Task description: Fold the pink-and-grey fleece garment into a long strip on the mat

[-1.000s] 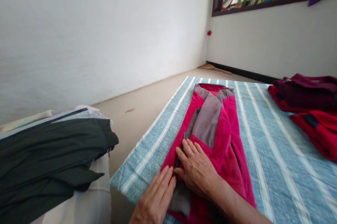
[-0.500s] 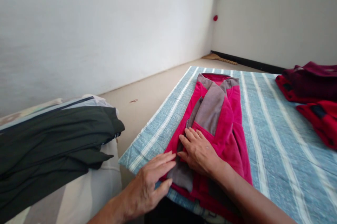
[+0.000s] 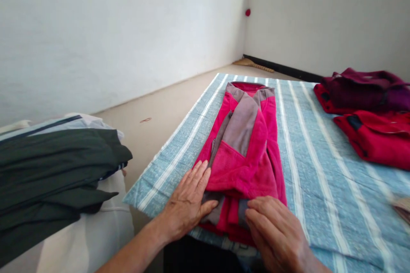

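Note:
A pink and grey fleece jacket (image 3: 246, 149) lies folded lengthwise on the blue striped cloth, its collar at the far end and a sleeve laid down its front. My left hand (image 3: 189, 196) rests flat on the jacket's lower left edge, fingers stretched out. At the lower right part of the jacket, my right hand (image 3: 277, 230) has its fingers bent and pressed together on the fabric. The fingertips' underside is hidden. Near both hands, the jacket's bottom end is gathered in layers of pink and grey.
The blue striped cloth (image 3: 307, 145) covers the low surface. Folded red clothing (image 3: 381, 138) and a dark purple garment (image 3: 368, 89) lie at the right. Dark green clothing (image 3: 57, 170) is piled at the left. A white wall (image 3: 121, 29) rises behind the floor.
My right hand has moved from the jacket's middle to its lower right edge. My left hand has slid slightly up onto the left edge. The view has turned a little rightward.

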